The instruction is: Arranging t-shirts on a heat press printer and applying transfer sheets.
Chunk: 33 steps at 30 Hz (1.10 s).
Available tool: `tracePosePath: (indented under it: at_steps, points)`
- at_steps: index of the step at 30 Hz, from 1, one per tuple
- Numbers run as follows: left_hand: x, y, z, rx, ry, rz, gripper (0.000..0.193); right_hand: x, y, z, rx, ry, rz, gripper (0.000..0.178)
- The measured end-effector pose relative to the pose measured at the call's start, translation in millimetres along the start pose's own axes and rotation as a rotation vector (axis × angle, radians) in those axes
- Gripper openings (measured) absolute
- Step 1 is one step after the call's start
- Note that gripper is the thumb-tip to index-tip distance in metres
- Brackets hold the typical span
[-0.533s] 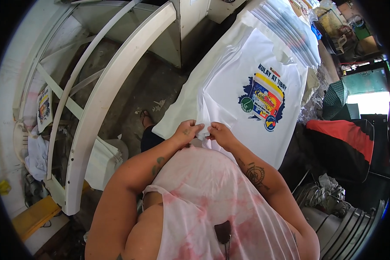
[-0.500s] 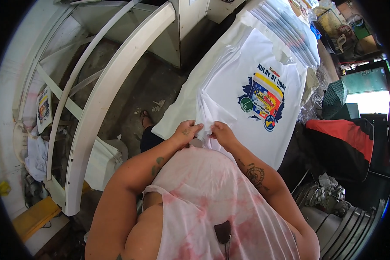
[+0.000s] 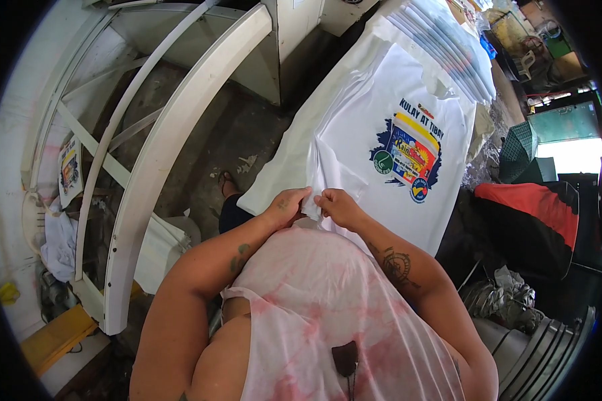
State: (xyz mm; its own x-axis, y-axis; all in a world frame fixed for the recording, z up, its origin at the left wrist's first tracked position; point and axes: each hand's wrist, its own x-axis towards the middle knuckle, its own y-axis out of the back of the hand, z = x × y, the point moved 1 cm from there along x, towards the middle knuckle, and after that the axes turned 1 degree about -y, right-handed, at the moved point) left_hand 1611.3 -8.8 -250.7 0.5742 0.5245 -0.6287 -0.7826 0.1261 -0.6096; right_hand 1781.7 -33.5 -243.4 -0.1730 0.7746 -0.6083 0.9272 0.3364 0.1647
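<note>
A stack of white T-shirts point(image 3: 361, 157) lies on a white-covered table in front of me. The top shirt carries a colourful print point(image 3: 411, 152) with dark lettering. My left hand point(image 3: 290, 204) is closed on the gathered edge of the white shirt cloth point(image 3: 310, 204) close to my belly. Beside it, my right hand point(image 3: 338, 206) pinches the same cloth between thumb and curled fingers. How many layers they hold is hidden by folds and fingers.
Folded items in clear plastic point(image 3: 441, 43) overlap at the table's far end. A curved white frame point(image 3: 180, 127) stands left, near a sandalled foot point(image 3: 227, 183). At right are a red-and-black cover point(image 3: 532, 214), a green umbrella point(image 3: 517, 150) and curved metal pieces point(image 3: 535, 357).
My right hand has shifted slightly left along the cloth, closer to my left hand. The scene has moved slightly right in view. Both hands still grip the shirt cloth.
</note>
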Motion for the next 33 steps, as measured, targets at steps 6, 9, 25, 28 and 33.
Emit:
tracePosePath:
  at_steps: [6, 9, 25, 28, 33]
  points:
    - [10, 14, -5, 0.481, -0.010, 0.140, 0.020, -4, 2, -2, 0.149, -0.016, -0.143, 0.026]
    - [11, 9, -3, 0.518, -0.026, 0.145, 0.020, -7, 6, 6, 0.262, -0.045, -0.119, 0.023]
    - [15, 10, -9, 0.148, -0.064, 0.038, 0.021, 3, -6, -1, 0.127, -0.028, 0.082, 0.035]
    - [10, 1, 0, 0.241, -0.081, 0.077, 0.020, -1, 0, -2, 0.174, 0.002, 0.029, 0.027]
    - [13, 10, -3, 0.563, -0.048, 0.148, 0.017, -3, 9, 5, 0.306, -0.030, -0.013, 0.023]
